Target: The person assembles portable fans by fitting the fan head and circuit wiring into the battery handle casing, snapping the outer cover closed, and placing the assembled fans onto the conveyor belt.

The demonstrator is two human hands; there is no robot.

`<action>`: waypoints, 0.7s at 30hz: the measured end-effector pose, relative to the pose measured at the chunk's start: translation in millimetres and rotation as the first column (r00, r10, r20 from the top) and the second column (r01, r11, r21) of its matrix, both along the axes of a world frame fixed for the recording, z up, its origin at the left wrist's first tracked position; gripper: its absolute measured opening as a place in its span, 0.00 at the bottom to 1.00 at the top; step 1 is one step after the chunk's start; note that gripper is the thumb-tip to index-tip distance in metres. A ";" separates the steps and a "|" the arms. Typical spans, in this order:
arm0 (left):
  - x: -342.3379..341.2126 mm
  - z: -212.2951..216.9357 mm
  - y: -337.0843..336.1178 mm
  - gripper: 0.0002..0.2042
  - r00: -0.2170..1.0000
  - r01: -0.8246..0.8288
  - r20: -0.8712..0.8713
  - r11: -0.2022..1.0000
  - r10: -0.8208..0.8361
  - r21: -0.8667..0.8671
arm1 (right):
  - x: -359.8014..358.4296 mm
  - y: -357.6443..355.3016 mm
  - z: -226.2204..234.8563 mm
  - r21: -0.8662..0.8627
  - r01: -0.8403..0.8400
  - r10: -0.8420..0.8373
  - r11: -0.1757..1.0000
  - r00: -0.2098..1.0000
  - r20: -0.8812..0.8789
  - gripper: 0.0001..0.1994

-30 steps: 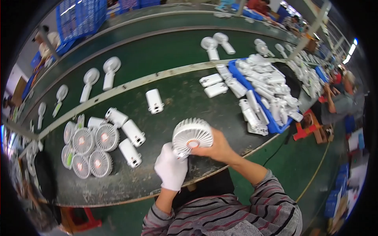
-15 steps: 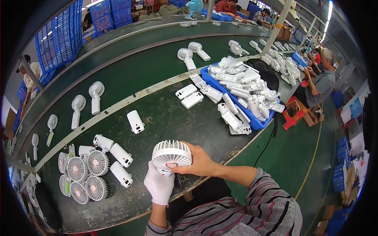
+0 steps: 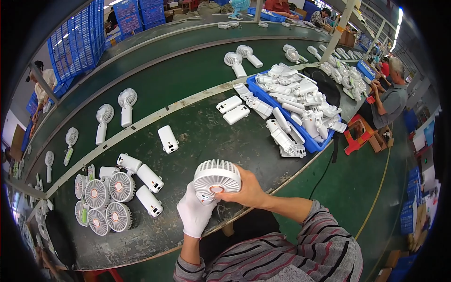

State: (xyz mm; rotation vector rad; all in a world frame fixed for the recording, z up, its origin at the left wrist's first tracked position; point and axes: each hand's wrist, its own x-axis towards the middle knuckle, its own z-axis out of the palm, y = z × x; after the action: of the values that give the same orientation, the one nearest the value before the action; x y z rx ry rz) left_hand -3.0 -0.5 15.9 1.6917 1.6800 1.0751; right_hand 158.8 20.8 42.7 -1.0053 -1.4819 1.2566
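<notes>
One white fan is up above the near part of the desk, held from two sides, I judge from my remote post, for steadiness. I see the right hand with fingers curled round the rim, parted by its thickness; the gloved left hand clasps below, some fingers hidden

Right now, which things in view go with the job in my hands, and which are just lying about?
Likely part of it:
- fan, held in left hand and right hand
- fan heads, table's left
- white cases, beside them
- blue bin, piled full

Seemingly not involved:
- blue crates, far left
- red stool, right
</notes>
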 end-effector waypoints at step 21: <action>-20.4 4.9 29.2 0.41 0.999 -0.031 0.014 0.999 0.030 0.024 | 55.8 40.5 -25.9 -0.234 0.147 -0.215 0.961 0.929 -0.301 0.18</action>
State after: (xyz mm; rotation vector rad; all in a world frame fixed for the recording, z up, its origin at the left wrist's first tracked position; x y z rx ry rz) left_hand -23.4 28.7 20.8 1.6751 1.6961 1.1228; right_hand 214.6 61.3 16.8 -0.9898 -0.9968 1.3849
